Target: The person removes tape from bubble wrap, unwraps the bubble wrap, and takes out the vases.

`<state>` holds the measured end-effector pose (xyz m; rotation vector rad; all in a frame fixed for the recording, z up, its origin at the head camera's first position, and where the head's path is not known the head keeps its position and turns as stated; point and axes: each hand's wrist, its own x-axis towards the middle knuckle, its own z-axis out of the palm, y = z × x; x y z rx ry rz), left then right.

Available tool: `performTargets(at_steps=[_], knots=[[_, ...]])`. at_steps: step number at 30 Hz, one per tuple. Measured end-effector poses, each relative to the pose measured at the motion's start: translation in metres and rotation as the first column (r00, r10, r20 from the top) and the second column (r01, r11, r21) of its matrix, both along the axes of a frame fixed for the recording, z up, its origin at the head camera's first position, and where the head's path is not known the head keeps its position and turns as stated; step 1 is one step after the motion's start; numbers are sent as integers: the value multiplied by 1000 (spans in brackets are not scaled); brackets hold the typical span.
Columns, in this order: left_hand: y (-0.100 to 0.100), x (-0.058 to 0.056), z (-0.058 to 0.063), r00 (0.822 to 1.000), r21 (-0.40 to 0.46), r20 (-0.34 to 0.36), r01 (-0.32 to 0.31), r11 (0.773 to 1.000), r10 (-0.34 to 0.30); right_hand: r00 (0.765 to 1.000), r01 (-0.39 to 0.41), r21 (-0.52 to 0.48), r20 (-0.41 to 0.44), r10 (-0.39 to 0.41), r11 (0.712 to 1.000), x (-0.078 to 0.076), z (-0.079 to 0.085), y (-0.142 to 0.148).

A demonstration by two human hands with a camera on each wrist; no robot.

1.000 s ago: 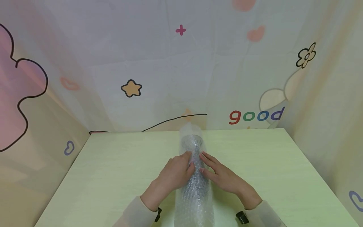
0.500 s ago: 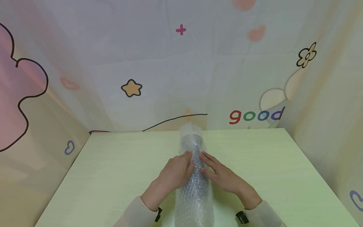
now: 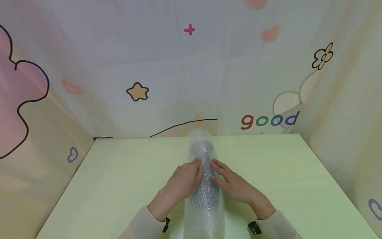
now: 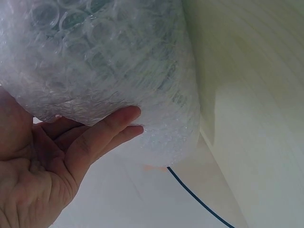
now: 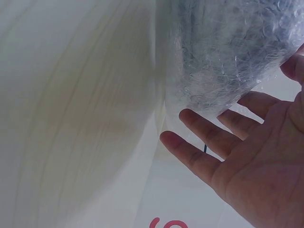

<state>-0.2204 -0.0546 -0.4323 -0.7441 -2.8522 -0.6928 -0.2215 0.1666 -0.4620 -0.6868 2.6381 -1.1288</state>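
A long roll-shaped bundle in clear bubble wrap (image 3: 206,199) lies lengthwise in the middle of the table, something greyish showing through the layers. My left hand (image 3: 183,181) is on its upper left side, thumb and forefinger bent together at the wrap; in the left wrist view two other fingers (image 4: 104,135) lie along the plastic. From the right, my right hand (image 3: 235,186) touches the wrap with its fingertips, the fingers nearly straight and spread, as the right wrist view also shows. The thing inside is blurred by the bubbles.
The pale green-yellow table (image 3: 134,166) extends on both sides of the bundle. A printed cloth (image 3: 167,66) with a star, a flower and the word "good" hangs behind it and at both sides. Loose wrap at the bundle's far end reaches the table's back edge.
Both hands stay in the same place on the bubble wrap. The head view has shifted very slightly.
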Motion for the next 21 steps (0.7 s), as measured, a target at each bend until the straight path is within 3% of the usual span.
performTargets(at_steps=[21], knots=[[0, 0, 0, 1000, 4, -7, 2, 1000, -2, 1000, 0, 15, 5, 0, 1000, 1, 2, -1]])
